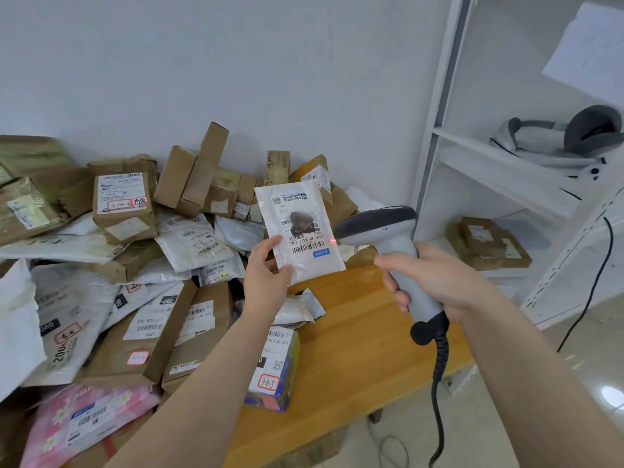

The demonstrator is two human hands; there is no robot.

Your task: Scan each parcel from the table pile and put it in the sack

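The left hand (266,270) pinches the lower left corner of a flat white parcel (299,228) and holds it upright above the table, label facing the camera. The right hand (435,278) is wrapped tight round the handle of a grey scanner (381,228), whose head points at the parcel's right edge. A red spot of light (333,240) sits beside the barcode there. A black cable (439,373) hangs from the handle. Below and to the left, a pile (135,251) of brown boxes and white bags covers most of the wooden table (358,336). On the right, a white shelf (499,177) holds small boxes (486,243) and a grey padded thing (574,136), perhaps a headset.
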